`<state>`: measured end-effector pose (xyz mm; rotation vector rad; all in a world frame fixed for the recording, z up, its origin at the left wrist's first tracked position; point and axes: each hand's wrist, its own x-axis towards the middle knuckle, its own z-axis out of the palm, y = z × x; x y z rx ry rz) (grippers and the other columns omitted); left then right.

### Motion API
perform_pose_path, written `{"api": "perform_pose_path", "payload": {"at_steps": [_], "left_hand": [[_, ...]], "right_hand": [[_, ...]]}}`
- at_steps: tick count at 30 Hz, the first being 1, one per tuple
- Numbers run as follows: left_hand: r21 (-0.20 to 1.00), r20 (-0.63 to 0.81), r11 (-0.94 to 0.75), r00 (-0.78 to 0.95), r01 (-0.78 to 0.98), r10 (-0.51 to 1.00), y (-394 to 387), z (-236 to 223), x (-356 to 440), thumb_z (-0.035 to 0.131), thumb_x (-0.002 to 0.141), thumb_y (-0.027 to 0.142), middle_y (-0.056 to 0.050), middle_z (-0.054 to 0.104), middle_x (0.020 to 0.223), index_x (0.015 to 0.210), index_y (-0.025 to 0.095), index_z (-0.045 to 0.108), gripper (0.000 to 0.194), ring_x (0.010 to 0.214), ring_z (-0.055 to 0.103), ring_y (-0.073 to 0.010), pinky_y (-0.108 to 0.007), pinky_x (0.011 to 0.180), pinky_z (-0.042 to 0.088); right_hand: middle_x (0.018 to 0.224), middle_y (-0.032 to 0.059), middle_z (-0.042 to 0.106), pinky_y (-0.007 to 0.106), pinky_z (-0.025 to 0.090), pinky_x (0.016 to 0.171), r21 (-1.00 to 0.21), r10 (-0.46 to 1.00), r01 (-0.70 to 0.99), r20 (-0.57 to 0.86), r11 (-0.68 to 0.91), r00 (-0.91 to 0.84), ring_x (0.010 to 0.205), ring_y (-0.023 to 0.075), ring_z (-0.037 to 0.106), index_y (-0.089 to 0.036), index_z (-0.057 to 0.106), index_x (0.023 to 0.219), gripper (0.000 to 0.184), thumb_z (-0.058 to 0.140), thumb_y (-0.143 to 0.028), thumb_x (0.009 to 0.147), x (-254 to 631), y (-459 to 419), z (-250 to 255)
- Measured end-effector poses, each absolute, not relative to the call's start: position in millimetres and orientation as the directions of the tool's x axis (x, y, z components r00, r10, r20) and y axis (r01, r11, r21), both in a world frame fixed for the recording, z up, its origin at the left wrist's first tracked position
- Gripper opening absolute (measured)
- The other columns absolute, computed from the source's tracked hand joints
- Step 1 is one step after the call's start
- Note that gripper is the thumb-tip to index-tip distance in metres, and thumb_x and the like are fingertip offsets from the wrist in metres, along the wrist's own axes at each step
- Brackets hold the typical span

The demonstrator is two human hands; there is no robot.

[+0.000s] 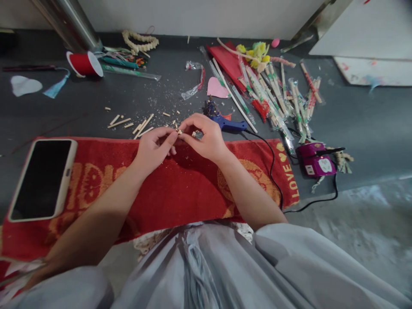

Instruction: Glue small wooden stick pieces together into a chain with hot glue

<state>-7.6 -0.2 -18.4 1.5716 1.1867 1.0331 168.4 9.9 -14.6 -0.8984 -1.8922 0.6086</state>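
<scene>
My left hand and my right hand meet above the far edge of a red towel. Their fingertips pinch a small pale wooden piece between them; its exact shape is too small to make out. Just beyond my left hand, cut lengths of wooden stick lie among crumbs and shavings on the dark table. A blue hot glue gun rests right behind my right hand, its nozzle end darkened. Part of a clear, crinkled scrap shows by my right fingers.
A phone lies on the towel's left end. Paper-wrapped chopsticks pile up at the back right. A purple power adapter with black cords sits right of the towel. A red ribbon spool stands back left, near a metal post.
</scene>
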Motion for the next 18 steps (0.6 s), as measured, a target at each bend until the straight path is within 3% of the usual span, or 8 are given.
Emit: {"api": "perform_pose_path", "payload": {"at_steps": [18], "left_hand": [[0.975,0.087,-0.122,0.188,0.185,0.978,-0.5,-15.7,-7.2,0.065,0.08,0.033,0.002,0.063,0.059,0.088,0.019,0.067,0.016,0.042,0.054,-0.0089,-0.021,0.043,0.044]], "right_hand": [[0.079,-0.0001,0.062,0.024,0.044,0.066,-0.66,0.74,0.335,0.608,0.673,-0.29,0.07,0.0086,0.054,-0.018,0.059,0.084,0.004,0.063,-0.017,0.086,168.3,10.9,-16.0]]}}
